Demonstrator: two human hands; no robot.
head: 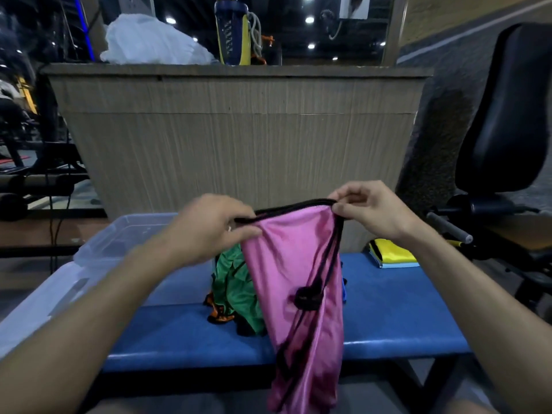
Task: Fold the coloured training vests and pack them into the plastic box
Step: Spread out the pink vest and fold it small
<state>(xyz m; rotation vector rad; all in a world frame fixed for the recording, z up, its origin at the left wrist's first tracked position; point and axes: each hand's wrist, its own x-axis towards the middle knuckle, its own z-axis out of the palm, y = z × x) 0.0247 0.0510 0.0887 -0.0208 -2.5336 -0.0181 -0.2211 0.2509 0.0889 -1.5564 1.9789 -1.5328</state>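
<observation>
A pink vest [298, 282] with black trim hangs in the air above the blue bench [397, 309]. My left hand [212, 225] pinches its black top edge at the left, and my right hand [367, 207] pinches the same edge at the right. Behind the pink cloth lies a crumpled pile with a green vest [236, 288] and an orange one [219, 316]. A folded yellow vest [391, 252] lies at the bench's far right end. The clear plastic box [98, 249] stands on the left, partly hidden by my left forearm.
A tall wooden counter [239, 138] rises just behind the bench, with a white bag [152, 40] and a blue-yellow bottle [233, 34] on top. A black padded gym seat [507, 109] stands at the right. Gym machines fill the dark left side.
</observation>
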